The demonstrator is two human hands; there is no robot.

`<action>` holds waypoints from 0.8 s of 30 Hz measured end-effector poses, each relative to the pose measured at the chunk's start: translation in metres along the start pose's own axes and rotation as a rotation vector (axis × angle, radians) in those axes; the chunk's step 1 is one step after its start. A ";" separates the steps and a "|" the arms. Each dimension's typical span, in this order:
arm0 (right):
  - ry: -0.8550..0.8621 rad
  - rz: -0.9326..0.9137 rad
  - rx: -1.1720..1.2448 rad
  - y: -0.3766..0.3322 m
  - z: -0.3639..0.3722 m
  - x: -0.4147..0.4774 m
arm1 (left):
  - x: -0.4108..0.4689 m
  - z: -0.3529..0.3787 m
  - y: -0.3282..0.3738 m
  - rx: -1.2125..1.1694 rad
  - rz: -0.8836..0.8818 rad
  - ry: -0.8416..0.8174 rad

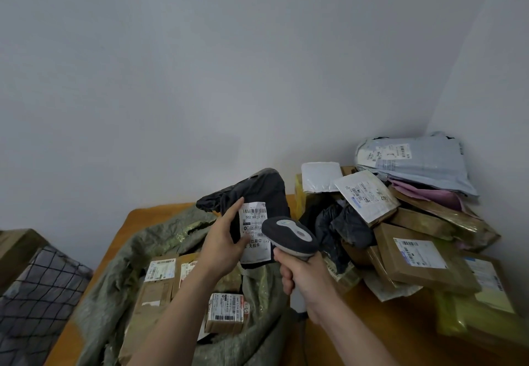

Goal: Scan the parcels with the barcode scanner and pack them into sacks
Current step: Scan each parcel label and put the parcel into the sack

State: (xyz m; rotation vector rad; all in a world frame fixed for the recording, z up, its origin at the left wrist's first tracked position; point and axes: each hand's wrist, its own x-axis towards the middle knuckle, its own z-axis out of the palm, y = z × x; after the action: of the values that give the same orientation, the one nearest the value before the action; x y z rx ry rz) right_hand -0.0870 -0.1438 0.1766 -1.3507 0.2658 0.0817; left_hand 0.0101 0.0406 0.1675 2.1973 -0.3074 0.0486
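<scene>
Fingers (234, 207) of the left hand (220, 241) pinch the black parcel (259, 189) upright over the sack (120, 254) at the left edge of the table (134, 219); the right hand (303, 278) grips the barcode scanner (289, 234) beside its label (254, 222).

Light was dim, flat, cool; shadows soft. Wall (200, 65) darkened toward corners. Wide-angle bending at edges. Slight softness overall; parcel label (254, 231) was legible.
</scene>
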 end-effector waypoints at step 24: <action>0.005 0.109 0.041 -0.004 0.003 -0.001 | -0.003 -0.008 -0.006 -0.130 -0.048 0.105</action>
State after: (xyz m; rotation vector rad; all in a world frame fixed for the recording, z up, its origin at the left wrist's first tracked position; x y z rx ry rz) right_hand -0.0867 -0.1417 0.1809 -1.2957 0.3443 0.1635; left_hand 0.0087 0.0508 0.1672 2.0640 -0.1933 0.1138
